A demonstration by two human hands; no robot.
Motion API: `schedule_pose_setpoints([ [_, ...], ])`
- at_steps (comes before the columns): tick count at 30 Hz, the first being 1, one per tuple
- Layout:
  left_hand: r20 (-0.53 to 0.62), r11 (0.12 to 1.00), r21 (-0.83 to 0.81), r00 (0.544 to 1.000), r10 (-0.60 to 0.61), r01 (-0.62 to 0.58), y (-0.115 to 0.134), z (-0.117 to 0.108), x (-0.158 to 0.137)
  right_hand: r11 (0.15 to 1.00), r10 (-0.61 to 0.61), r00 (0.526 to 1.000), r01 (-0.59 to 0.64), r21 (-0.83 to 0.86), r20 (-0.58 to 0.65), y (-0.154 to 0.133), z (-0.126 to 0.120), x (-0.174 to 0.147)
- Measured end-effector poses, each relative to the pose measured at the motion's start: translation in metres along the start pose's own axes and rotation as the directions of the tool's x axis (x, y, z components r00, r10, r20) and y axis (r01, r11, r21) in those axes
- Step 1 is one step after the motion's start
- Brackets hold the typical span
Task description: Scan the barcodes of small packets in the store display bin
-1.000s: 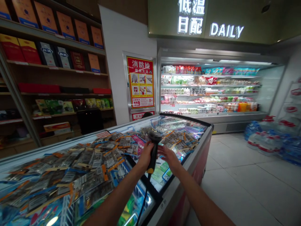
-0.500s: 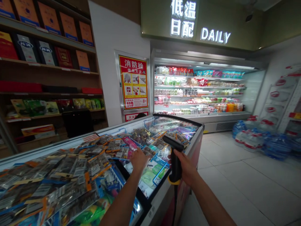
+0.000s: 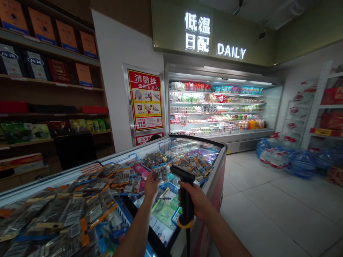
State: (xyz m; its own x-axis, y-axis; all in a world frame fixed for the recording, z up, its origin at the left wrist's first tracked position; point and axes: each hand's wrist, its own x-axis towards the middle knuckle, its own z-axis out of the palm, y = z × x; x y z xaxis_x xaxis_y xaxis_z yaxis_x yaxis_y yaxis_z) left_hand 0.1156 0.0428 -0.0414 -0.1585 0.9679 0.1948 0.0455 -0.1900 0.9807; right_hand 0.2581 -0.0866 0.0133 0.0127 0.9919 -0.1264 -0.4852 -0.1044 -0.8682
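One little packet [image 3: 161, 173] picked up, lots more lying about.
The left hand's [image 3: 151, 187] fingers pinch it at one side. Just to their right, the right hand's [image 3: 199, 201] fingers wrap round a black scanner [image 3: 186, 208]. I can't tell if it's been scanned. Many packets [image 3: 76, 210] lie left of the fingers, on the freezer [image 3: 218, 162].

Can totally read 低温日配 and DAILY lit up on the big green sign [image 3: 199, 39]. Can also make out 消防栓 使用方法 and 119 on the red-and-yellow poster [image 3: 145, 100], plus 灭火器 on the notice [image 3: 146, 139] right below.
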Motion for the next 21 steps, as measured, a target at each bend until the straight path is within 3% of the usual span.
schedule_pose_setpoints([
  [3, -0.017, 0.999, -0.005, 0.999, -0.041, 0.041, -0.001, -0.002, 0.003, 0.992, -0.032, 0.999, 0.032, -0.121, 0.001, -0.004, 0.012, 0.006],
  [8, -0.017, 0.999, -0.031, 0.999, -0.038, 0.037, -0.003, -0.006, 0.007, 0.980, 0.018, 0.994, 0.004, -0.197, 0.110, -0.004, 0.024, 0.004],
  [16, -0.022, 0.994, -0.090, 0.998, 0.061, -0.063, -0.012, -0.007, 0.012, 0.966, 0.013, 0.997, 0.007, -0.259, 0.077, -0.005, 0.013, -0.008],
  [21, -0.090, 0.994, -0.106, 0.996, 0.005, -0.014, -0.006, -0.005, 0.009, 0.965, 0.009, 0.999, 0.001, -0.263, 0.034, -0.010, 0.007, -0.006],
])
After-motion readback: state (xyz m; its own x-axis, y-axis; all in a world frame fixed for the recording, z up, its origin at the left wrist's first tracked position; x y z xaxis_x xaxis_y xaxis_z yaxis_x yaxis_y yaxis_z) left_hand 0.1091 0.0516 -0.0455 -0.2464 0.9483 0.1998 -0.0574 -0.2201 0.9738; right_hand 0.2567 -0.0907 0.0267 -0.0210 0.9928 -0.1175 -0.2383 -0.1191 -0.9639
